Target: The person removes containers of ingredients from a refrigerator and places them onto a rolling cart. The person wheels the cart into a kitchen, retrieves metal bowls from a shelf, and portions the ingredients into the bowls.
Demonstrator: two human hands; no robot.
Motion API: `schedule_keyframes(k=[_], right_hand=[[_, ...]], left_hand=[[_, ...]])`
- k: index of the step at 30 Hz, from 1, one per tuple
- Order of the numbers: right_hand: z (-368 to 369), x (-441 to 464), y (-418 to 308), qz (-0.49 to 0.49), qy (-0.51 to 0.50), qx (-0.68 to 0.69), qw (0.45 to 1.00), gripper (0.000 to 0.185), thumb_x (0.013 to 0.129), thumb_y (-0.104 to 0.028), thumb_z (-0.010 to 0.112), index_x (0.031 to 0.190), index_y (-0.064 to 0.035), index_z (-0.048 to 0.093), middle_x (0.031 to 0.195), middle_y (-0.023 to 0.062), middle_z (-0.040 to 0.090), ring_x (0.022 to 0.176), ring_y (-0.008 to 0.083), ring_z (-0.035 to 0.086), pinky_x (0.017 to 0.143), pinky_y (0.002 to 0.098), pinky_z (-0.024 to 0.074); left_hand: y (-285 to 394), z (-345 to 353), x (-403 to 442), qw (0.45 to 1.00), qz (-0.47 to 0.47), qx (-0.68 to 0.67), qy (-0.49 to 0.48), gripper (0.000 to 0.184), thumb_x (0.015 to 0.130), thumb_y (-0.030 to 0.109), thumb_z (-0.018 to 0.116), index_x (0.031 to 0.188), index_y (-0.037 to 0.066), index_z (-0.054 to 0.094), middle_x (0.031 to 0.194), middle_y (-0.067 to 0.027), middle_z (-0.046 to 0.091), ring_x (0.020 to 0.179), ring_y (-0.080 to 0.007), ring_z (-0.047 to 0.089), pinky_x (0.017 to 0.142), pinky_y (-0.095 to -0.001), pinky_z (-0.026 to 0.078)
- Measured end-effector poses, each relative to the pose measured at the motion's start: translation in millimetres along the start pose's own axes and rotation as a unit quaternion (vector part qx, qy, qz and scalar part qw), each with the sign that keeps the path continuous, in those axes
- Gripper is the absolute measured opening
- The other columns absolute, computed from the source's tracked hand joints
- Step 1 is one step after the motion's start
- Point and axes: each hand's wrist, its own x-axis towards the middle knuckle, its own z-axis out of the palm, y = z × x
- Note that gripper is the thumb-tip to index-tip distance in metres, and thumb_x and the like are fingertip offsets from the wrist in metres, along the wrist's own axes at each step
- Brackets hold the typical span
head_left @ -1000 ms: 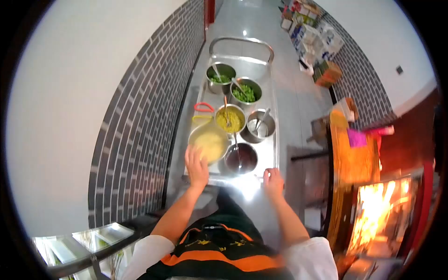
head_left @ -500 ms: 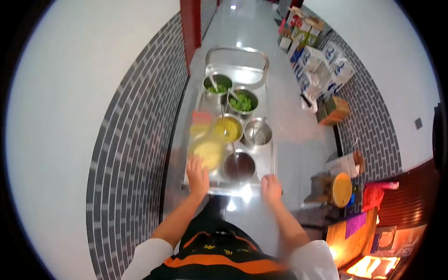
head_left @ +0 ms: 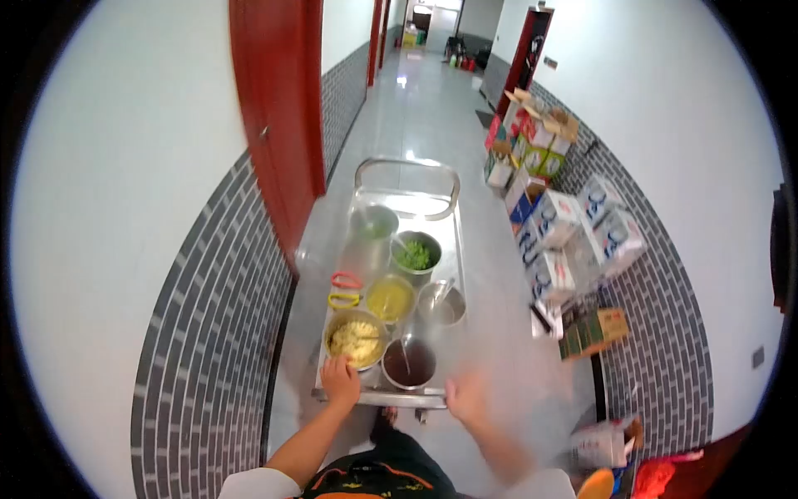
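Note:
A metal serving cart (head_left: 450, 241) carries several steel pots. My left hand (head_left: 341, 381) rests at the near rim of a bowl of pale yellow chopped food (head_left: 356, 341), fingers curled on its edge. Blurred by motion, my right hand (head_left: 467, 399) is closed at the right end of the cart's near bar (head_left: 403, 401). Between my hands stands a pot of dark brown liquid (head_left: 409, 363). Beyond it are a pot of yellow liquid (head_left: 390, 299), a pot with a ladle (head_left: 442, 304), a pot of chopped greens (head_left: 414, 254) and a blurred pot of greens (head_left: 379, 224).
A red loop-shaped item (head_left: 346, 280) and a yellow one (head_left: 343, 300) lie at the cart's left edge. Brick-patterned wall and a red door (head_left: 281, 125) run along the left. Stacked cartons (head_left: 573, 241) line the right wall. The tiled corridor floor (head_left: 399, 108) stretches ahead.
The view has tilted up and moved forward along the corridor, showing the red door and far end. The cart sits lower in view; both hands stay at its near end.

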Motion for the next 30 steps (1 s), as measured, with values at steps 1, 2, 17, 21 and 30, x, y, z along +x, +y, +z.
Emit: schedule_keyframes(k=[1, 2, 17, 21, 30], right_hand=[[16, 41, 12, -0.002, 0.008, 0.001, 1.000, 0.023, 0.080, -0.027, 0.045, 0.082, -0.0061, 0.054, 0.085, 0.0110, 0.052, 0.071, 0.0314, 0.053, 0.060, 0.0415, 0.0424], [36, 78, 22, 0.045, -0.042, 0.030, 0.998, 0.023, 0.080, -0.027, 0.045, 0.082, -0.0063, 0.055, 0.085, 0.0109, 0.052, 0.072, 0.0316, 0.053, 0.061, 0.0419, 0.0423], [216, 650, 176, 0.075, -0.053, 0.080, 0.993, 0.019, 0.077, -0.026, 0.050, 0.081, -0.0083, 0.054, 0.082, 0.0096, 0.052, 0.070, 0.0303, 0.053, 0.061, 0.0399, 0.0434], [297, 787, 242, 0.010, -0.076, 0.029, 0.997, 0.020, 0.077, -0.027, 0.050, 0.081, -0.0079, 0.054, 0.083, 0.0100, 0.051, 0.071, 0.0310, 0.053, 0.062, 0.0402, 0.0436], [392, 1164, 304, 0.027, -0.044, 0.047, 0.998, 0.022, 0.078, -0.029, 0.048, 0.081, -0.0089, 0.055, 0.083, 0.0107, 0.052, 0.070, 0.0313, 0.054, 0.062, 0.0404, 0.0438]], left_hand=[[3, 18, 37, 1.000, 0.012, 0.005, -0.017, 0.015, 0.066, 0.005, 0.050, 0.081, 0.007, 0.051, 0.078, -0.0096, 0.052, 0.082, -0.0271, 0.047, 0.071, -0.0391, 0.035], [4, 34, 70, 0.999, 0.022, 0.014, -0.041, 0.015, 0.064, 0.004, 0.050, 0.079, 0.007, 0.051, 0.078, -0.0097, 0.052, 0.081, -0.0274, 0.047, 0.070, -0.0389, 0.035], [66, 356, 603, 0.993, 0.034, -0.038, -0.103, 0.023, 0.062, 0.005, 0.051, 0.086, 0.005, 0.052, 0.076, -0.0111, 0.052, 0.081, -0.0291, 0.048, 0.070, -0.0393, 0.038], [84, 438, 735, 0.996, 0.018, -0.036, -0.079, 0.025, 0.063, 0.005, 0.050, 0.087, 0.006, 0.052, 0.078, -0.0104, 0.053, 0.082, -0.0297, 0.049, 0.072, -0.0391, 0.038], [109, 640, 1069, 0.996, -0.015, -0.064, -0.062, 0.024, 0.064, 0.007, 0.050, 0.088, 0.008, 0.054, 0.089, -0.0084, 0.052, 0.081, -0.0276, 0.050, 0.071, -0.0370, 0.036]])
